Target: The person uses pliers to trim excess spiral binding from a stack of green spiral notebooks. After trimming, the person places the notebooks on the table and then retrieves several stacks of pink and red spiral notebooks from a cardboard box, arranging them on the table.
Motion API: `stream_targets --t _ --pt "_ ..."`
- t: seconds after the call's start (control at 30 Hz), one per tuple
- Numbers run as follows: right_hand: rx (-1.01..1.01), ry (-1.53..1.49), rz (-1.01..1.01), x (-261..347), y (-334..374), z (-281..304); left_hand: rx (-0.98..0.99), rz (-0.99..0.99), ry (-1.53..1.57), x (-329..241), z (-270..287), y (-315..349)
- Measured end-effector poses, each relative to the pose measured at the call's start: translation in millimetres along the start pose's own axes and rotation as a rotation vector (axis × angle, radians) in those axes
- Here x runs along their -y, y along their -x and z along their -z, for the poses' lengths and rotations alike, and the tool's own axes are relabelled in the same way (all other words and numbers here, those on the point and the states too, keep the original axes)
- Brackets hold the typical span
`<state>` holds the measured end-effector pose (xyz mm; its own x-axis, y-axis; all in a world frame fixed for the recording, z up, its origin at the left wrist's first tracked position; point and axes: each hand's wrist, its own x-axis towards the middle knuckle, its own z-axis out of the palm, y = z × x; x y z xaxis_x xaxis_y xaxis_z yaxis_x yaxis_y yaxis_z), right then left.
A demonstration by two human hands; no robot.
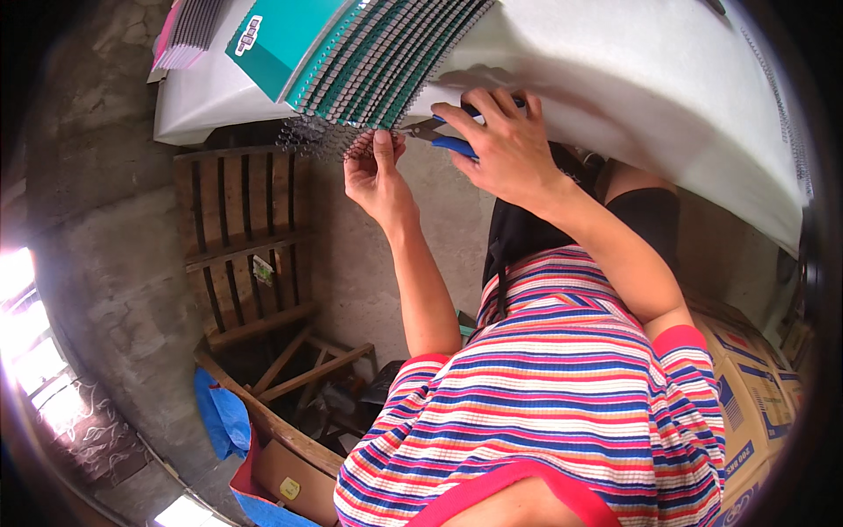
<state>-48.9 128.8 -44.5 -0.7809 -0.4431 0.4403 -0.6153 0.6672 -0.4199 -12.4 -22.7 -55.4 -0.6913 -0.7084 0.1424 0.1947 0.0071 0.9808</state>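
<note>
A row of teal spiral-bound notebooks point(294, 48) lies fanned out at the near edge of the white-covered table, their dark wire coils side by side. Long loose coil ends point(320, 136) hang past the edge. My left hand point(379, 180) pinches a coil end there, thumb uppermost. Blue-handled cutting pliers point(454, 146) are in my right hand point(509, 145), fingers around the spread handles. Their jaws point left, close to the coil and my left fingertips. Whether the jaws touch the wire, I cannot tell.
Another stack of spiral notebooks point(189, 35) with pink edges sits at the table's far left. The white table cover point(615, 97) drapes over the near edge. Below left stand a wooden slatted chair point(246, 237) and a blue-lined bag point(263, 479). Cardboard boxes point(746, 395) are at the right.
</note>
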Motion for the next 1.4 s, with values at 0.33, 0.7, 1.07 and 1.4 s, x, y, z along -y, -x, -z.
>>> stream_targets --t 0.33,0.7,1.07,1.4 --pt "0.070 -0.084 -0.007 -1.5 -10.3 -12.5 -0.001 0.008 -0.021 -1.5 -0.9 0.3" --pt "-0.001 -0.004 0.025 -6.4 -4.5 -4.3 0.061 0.111 -0.068 -9.0 10.5 0.3" --pt "-0.082 -0.009 0.063 2.8 -18.3 -9.6 0.073 0.235 0.052 -22.1 16.7 -2.4" --pt "0.066 -0.085 0.026 1.4 -23.3 -14.6 0.075 0.274 0.086 -24.6 18.3 -6.5"
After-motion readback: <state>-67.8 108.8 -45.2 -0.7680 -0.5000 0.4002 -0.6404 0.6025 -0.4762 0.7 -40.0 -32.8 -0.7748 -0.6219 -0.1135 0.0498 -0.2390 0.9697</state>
